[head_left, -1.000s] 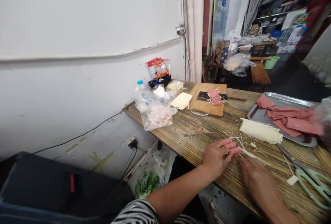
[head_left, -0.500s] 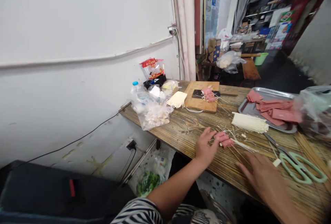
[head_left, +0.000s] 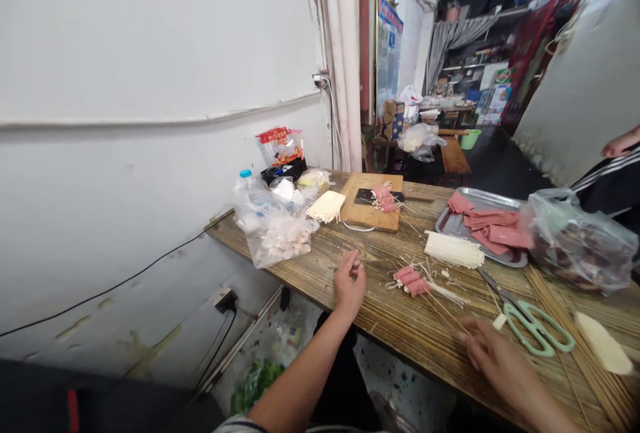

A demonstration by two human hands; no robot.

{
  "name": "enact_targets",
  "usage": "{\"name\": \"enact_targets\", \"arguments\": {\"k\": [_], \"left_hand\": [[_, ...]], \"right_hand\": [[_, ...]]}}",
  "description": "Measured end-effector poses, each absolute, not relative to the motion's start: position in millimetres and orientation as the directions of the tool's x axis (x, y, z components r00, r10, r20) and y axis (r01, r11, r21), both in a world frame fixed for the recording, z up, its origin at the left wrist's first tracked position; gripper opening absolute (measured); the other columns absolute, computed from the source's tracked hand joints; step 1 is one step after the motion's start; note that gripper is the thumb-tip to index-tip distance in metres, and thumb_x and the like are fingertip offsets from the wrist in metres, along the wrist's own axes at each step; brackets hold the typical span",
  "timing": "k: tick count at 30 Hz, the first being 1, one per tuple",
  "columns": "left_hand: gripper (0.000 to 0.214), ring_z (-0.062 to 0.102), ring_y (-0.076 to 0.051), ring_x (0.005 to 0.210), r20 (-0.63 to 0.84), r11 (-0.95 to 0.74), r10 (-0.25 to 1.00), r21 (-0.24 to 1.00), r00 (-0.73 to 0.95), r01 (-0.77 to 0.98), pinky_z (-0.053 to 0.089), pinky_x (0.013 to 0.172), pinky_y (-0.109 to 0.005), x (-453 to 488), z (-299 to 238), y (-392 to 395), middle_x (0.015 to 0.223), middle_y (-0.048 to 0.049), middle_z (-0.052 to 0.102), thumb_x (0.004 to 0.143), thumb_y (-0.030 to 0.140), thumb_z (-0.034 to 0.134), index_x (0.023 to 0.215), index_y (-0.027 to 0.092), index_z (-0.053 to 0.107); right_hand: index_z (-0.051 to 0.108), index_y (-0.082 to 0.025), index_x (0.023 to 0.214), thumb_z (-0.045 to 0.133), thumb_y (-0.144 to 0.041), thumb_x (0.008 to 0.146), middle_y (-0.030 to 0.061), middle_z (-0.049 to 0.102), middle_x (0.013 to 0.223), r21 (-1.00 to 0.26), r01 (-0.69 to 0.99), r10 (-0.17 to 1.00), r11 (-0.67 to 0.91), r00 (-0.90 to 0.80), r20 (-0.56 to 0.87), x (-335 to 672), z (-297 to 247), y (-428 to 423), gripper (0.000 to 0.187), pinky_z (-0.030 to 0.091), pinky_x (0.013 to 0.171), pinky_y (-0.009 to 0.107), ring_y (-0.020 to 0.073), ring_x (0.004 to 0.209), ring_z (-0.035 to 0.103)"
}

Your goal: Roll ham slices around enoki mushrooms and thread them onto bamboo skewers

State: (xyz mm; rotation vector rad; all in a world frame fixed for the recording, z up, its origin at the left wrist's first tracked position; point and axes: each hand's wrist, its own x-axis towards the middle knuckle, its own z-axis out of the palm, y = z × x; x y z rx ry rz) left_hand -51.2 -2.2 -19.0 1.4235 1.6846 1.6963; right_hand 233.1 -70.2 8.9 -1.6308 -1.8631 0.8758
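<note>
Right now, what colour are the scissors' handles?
Pale green; the handles show best in the head view.

The nearer rolls (head_left: 411,282) lie left of the scissors (head_left: 521,311); the tray (head_left: 450,222) sits behind the scissors, right of the cutting board (head_left: 361,213)

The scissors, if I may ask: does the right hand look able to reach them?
Probably yes: the scissors lie uncovered near the right hand, though it seems to hold a skewer.

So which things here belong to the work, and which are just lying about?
Probably in use:
loaded skewer in the right hand
enoki mushroom bundles
pink slices on the metal tray
bamboo skewers
green-handled scissors

Probably just lying about:
blue-capped bottle
red-topped plastic packet
leafy greens
green bucket
</note>
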Motion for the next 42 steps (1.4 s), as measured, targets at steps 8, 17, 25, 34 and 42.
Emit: {"name": "enact_targets", "arguments": {"k": [8, 17, 25, 34, 42], "left_hand": [[0.034, 0.067, -0.016, 0.087, 0.39, -0.253, 0.835, 0.899, -0.388, 0.358, 0.058, 0.072, -0.027, -52, -20, -3, 0.116, -0.0124, 0.067, 0.083, 0.018, 0.052, 0.114, 0.015, 0.065], [0.036, 0.067, -0.015, 0.086, 0.36, -0.23, 0.851, 0.91, -0.382, 0.344, 0.058, 0.073, -0.027, -50, -11, -7, 0.115, -0.0115, 0.067, 0.082, 0.014, 0.051, 0.115, 0.016, 0.065], [0.038, 0.067, -0.017, 0.089, 0.334, -0.205, 0.872, 0.912, -0.356, 0.355, 0.059, 0.074, -0.03, -48, -9, -7, 0.12, -0.0105, 0.065, 0.081, 0.013, 0.05, 0.115, 0.019, 0.065], [0.038, 0.067, -0.017, 0.089, 0.331, -0.204, 0.879, 0.912, -0.343, 0.357, 0.058, 0.078, -0.031, -48, -17, -6, 0.122, -0.0103, 0.064, 0.081, 0.013, 0.051, 0.116, 0.019, 0.066], [0.034, 0.066, -0.018, 0.092, 0.311, -0.201, 0.888, 0.925, -0.339, 0.322, 0.056, 0.078, -0.029, -53, -20, -5, 0.122, -0.0124, 0.064, 0.083, 0.019, 0.053, 0.114, 0.017, 0.067]], "right_hand": [[0.065, -0.02, 0.083, 0.062, -0.066, 0.071, -0.0028, 0.045, 0.057, -0.886, 0.176, 0.863, -0.429, -0.211, -0.46, 232, 48, -80, 0.048, 0.022, 0.039, 0.02, 0.0054, 0.043, 0.025], [0.057, -0.017, 0.087, 0.07, -0.058, 0.069, -0.0105, 0.029, 0.05, -0.964, -0.091, 0.932, -0.249, -0.293, -0.213, 140, 99, 27, 0.047, 0.013, 0.041, 0.019, 0.003, 0.043, 0.017], [0.05, -0.018, 0.083, 0.056, -0.055, 0.075, -0.0121, 0.026, 0.048, -0.996, 0.041, 0.975, -0.083, -0.205, -0.09, 55, 70, 138, 0.038, 0.016, 0.038, 0.02, 0.0043, 0.038, 0.019], [0.06, -0.012, 0.09, 0.046, -0.034, 0.088, 0.0102, 0.062, 0.073, -0.792, 0.603, 0.993, 0.096, -0.109, 0.038, 19, 76, 167, 0.026, 0.043, 0.064, 0.029, 0.0173, 0.07, 0.057], [0.068, -0.011, 0.088, 0.041, -0.028, 0.092, 0.0169, 0.068, 0.091, -0.092, 0.948, 0.952, 0.303, -0.305, -0.002, 119, 109, 46, 0.032, 0.043, 0.078, 0.032, 0.0235, 0.088, 0.062]]}}
